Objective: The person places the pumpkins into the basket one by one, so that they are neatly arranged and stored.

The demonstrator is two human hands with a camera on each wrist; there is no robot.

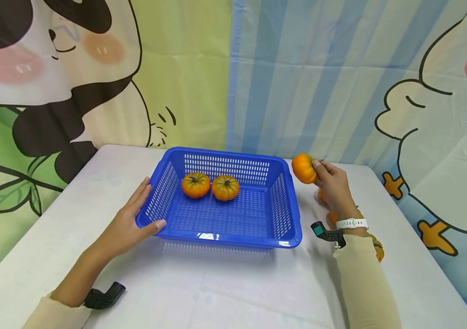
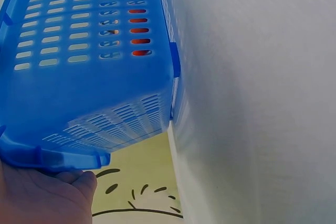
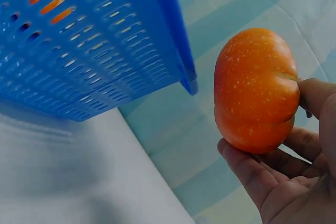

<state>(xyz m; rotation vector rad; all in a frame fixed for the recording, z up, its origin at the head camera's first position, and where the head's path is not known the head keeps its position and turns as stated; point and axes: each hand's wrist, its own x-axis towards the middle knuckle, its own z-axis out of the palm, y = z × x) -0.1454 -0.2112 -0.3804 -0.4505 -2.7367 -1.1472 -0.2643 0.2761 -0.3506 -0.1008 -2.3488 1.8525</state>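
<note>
A blue plastic basket point(image 1: 233, 237) with slotted walls stands on the table. Two small orange pumpkins, the left one point(image 1: 195, 185) and the right one point(image 1: 225, 188), sit side by side inside it. My left hand point(image 1: 128, 228) rests against the basket's left rim, fingers fairly straight along the outside and thumb at the front corner. Beyond the basket's right rim, my right hand point(image 1: 334, 187) pinches another orange pumpkin point(image 3: 256, 90) between thumb and fingers, held up off the table. In the right wrist view, this pumpkin is apart from the basket wall.
More pumpkins lie on the white table point(image 1: 233, 292) at the right, partly hidden behind my right forearm; one point(image 1: 377, 249) shows beside the sleeve. A patterned curtain point(image 1: 299, 82) hangs behind the table. Each wrist carries a black camera mount.
</note>
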